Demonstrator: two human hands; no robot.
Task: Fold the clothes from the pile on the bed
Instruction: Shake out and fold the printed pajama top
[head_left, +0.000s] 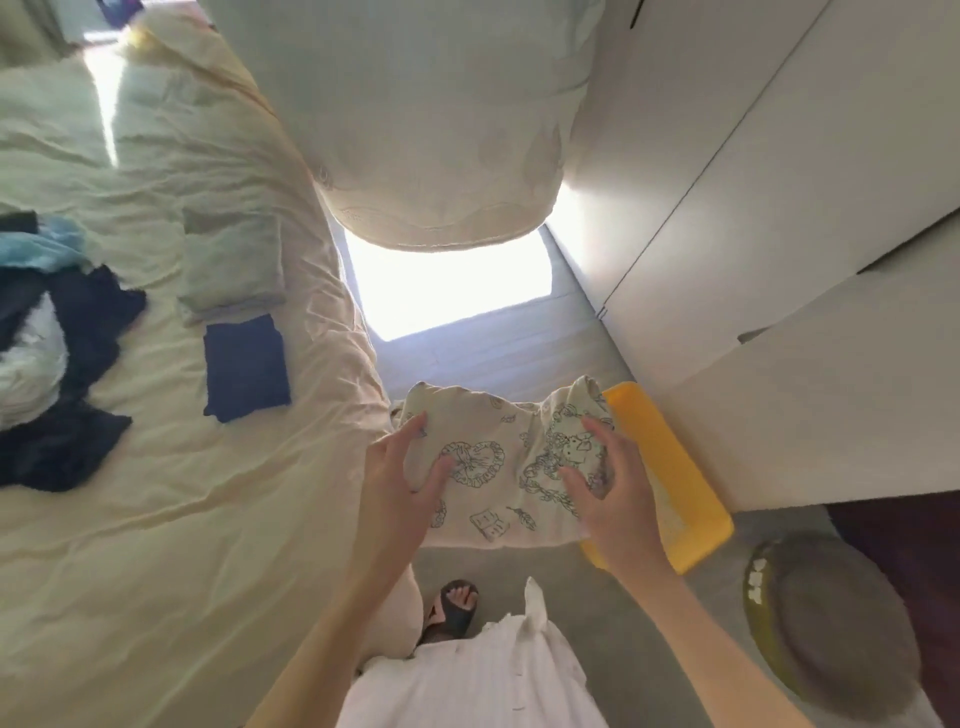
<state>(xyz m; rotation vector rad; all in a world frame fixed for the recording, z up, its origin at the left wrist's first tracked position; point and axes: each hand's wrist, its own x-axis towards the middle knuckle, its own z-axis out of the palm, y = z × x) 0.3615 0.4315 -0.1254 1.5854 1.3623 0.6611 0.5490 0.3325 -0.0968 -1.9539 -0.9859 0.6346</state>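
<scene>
A cream garment (496, 467) printed with dark line drawings hangs in the air beside the bed, over a yellow bin. My left hand (402, 473) grips its left side with thumb and fingers around the cloth. Its right side is gripped by my right hand (605, 473). On the bed (156, 519) at the left lies a pile of dark, blue and white clothes (57, 338). Two folded pieces lie nearer the bed's edge: a pale green one (231, 260) and a navy one (245, 366).
A yellow plastic bin (670, 467) stands on the floor by the white wardrobe (753, 208). A round grey cushion (826, 618) sits at the lower right. A large pale pillow or duvet (436, 130) hangs over the bed's far end. My sandalled foot (457, 603) stands below the garment.
</scene>
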